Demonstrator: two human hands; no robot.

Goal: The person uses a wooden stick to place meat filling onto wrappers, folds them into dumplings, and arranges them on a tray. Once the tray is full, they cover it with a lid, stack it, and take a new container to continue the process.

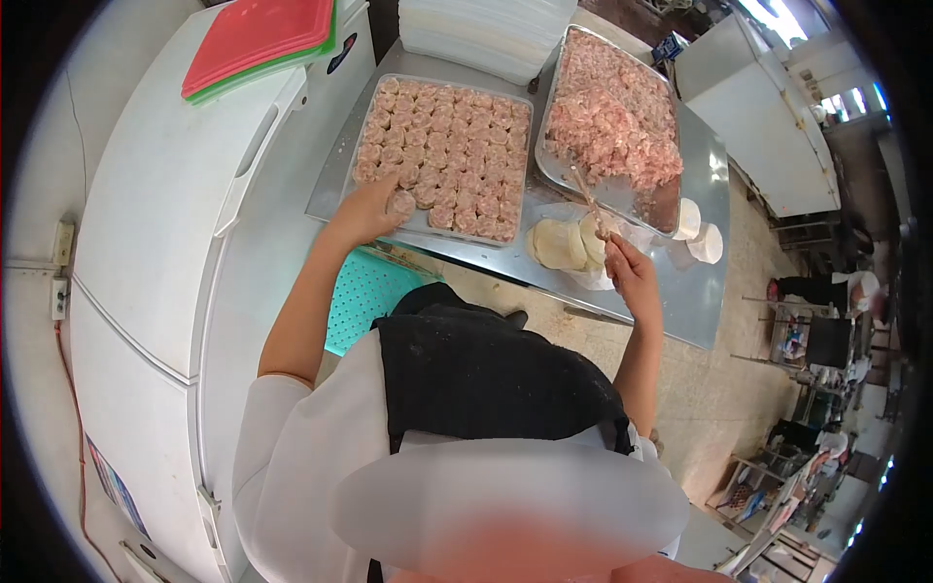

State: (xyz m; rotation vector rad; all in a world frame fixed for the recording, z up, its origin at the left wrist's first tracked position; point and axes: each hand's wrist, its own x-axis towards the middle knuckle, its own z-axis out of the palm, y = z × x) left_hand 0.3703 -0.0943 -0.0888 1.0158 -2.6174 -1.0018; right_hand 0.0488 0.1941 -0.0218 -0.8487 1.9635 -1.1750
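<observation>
Your left hand [369,208] grips a dumpling [400,202]: pinch lightly, hold level. Your right hand [631,272] grips a stick [589,198].

And it's pink flecked with white on the round meat dumplings [442,155], a dotted grid at centre! Matching pink mottles the heaped minced meat [612,126], far right. Pale cream for the thin round wrappers [556,243], nearer. Far left, flat red plastic boards [258,44] flash over green; turquoise, hole-dotted, the plastic crate [364,301]; near, plain black, the cloth apron [486,364]!
</observation>
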